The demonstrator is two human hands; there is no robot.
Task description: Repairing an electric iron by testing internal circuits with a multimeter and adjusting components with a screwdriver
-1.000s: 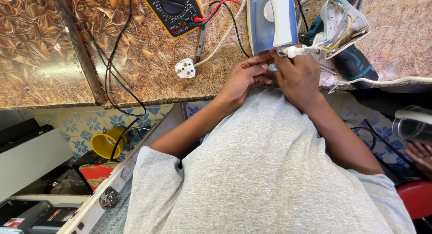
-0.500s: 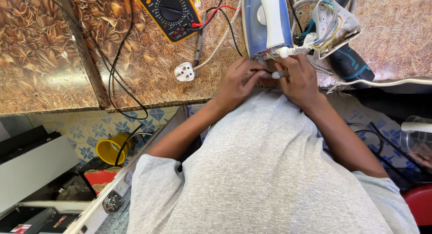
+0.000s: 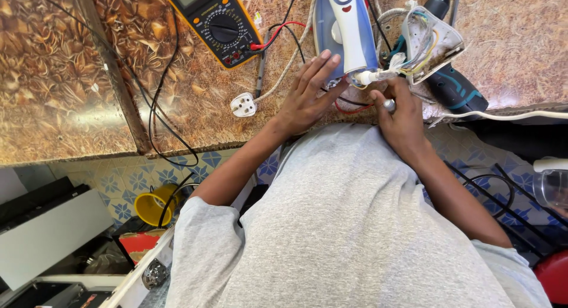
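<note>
A blue and white clothes iron [image 3: 343, 30] lies on the brown patterned worktop [image 3: 195, 89]. Its white rear cover [image 3: 435, 44] is off and coloured wires show inside. My left hand [image 3: 310, 95] is open, with spread fingers resting against the iron's rear left side. My right hand [image 3: 402, 115] is curled just below the iron's white cord sleeve [image 3: 368, 77]. It pinches a small silvery part [image 3: 389, 104], which I cannot identify. My grey shirt fills the lower view.
A yellow and black multimeter [image 3: 213, 24] with red and black leads lies at the back left. A white plug [image 3: 244, 105] rests near the edge, and a teal cordless drill [image 3: 452, 86] lies right of the cover. Below the worktop stands a yellow cup [image 3: 152, 204].
My two hands were pressed together at the iron's rear. Now they are apart, and the left hand's fingers have opened and spread against the iron.
</note>
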